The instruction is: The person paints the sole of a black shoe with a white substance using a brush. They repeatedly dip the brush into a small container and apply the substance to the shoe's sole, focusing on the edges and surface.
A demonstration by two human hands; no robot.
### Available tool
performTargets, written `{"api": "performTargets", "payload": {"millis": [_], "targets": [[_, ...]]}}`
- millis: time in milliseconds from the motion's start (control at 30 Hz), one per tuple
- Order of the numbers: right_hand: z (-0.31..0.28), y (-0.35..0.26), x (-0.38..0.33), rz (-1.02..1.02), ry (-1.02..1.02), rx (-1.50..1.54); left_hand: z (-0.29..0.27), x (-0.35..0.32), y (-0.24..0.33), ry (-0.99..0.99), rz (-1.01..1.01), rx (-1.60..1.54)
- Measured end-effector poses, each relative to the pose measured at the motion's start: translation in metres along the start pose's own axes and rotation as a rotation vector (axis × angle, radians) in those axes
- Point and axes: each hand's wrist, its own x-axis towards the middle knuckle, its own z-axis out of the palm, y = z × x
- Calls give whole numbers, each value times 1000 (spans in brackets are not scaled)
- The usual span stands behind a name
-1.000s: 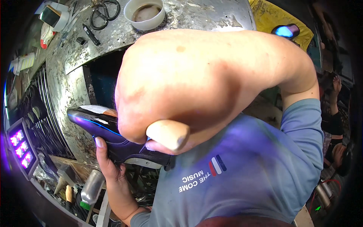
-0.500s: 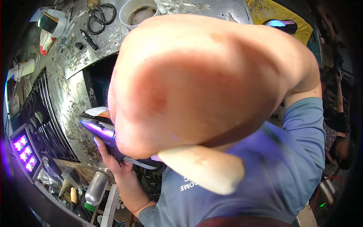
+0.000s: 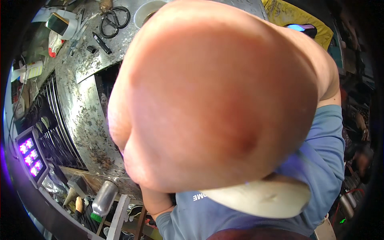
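Observation:
My right hand [image 3: 216, 104] fills the middle of the view, very close and blurred. A pale cream, rounded handle [image 3: 260, 196] sticks out from its lower side, in front of my grey-blue shirt [image 3: 324, 156]. The hand seems closed round that handle; its fingers and the tool's other end cannot be made out. My left forearm [image 3: 156, 202] comes up from below and runs behind the right hand. The left hand itself is hidden there, along with the dark shoe it gripped in the earlier picture.
On the worn metal bench [image 3: 90, 120] lie black-handled scissors [image 3: 114, 22], a black marker [image 3: 102, 43] and its cap. A bowl [image 3: 148, 14] stands partly covered behind my hand. At left are a purple lamp [image 3: 31, 157] and a metal bottle [image 3: 105, 198]; another dark shoe [image 3: 303, 29] rests on yellow cloth [image 3: 298, 12].
My right hand has come closer and lower, and the cream handle has swung rightward and down. The left hand and the dark shoe, visible before, are now covered by it.

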Motion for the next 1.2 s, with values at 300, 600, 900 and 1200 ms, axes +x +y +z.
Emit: {"api": "performTargets", "payload": {"millis": [300,600,900,1200], "targets": [[-18,-1,15,79,37,-56,-19,0,-29,-316,-378,-491],[-54,133,-18,626,142,-876,-14,12,-55,-281,-524,-891],[-53,113,-1,294,309,-923,-3,14,-55,-343,-528,-922],[-40,105,-12,311,320,-625,5,13,-51,-268,-548,-960]]}}
